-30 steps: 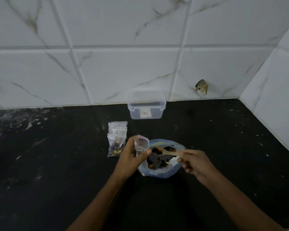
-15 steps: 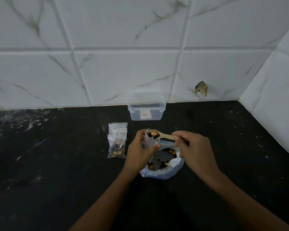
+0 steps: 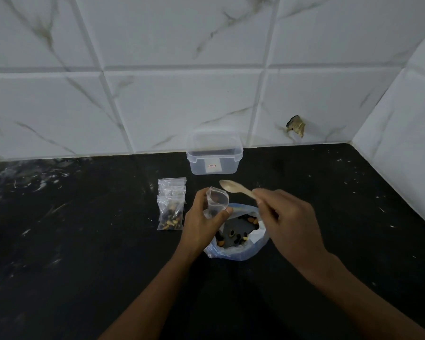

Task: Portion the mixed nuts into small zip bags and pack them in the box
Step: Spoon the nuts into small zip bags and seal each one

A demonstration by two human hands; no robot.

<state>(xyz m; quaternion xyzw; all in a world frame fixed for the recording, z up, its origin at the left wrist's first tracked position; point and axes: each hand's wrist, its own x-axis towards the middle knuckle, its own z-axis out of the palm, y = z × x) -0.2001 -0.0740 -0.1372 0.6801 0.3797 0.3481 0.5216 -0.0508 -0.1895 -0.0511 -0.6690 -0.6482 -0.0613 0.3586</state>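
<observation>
Lifted clear of the small zip bag (image 3: pixel 216 201) now, spoon (image 3: pixel 236 188) emptied (bowl bare). Filled bags (image 3: pixel 171 204) stacked leftmost; left hand (image 3: pixel 201 223) pinching bag mouth open; nut bag (image 3: pixel 238 235) below; right hand (image 3: pixel 287 217) gripping spoon handle; box (image 3: pixel 214 155) behind.

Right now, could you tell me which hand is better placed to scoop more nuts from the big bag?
The right hand: it already grips the empty spoon just above the big bag, while the left hand holds the small zip bag open.

Glossy marbled wall tiles (image 3: pixel 182 106), matt black counter (image 3: pixel 83 253), clear plastic box (image 3: pixel 213 158), wooden spoon (image 3: pixel 236 187)
</observation>
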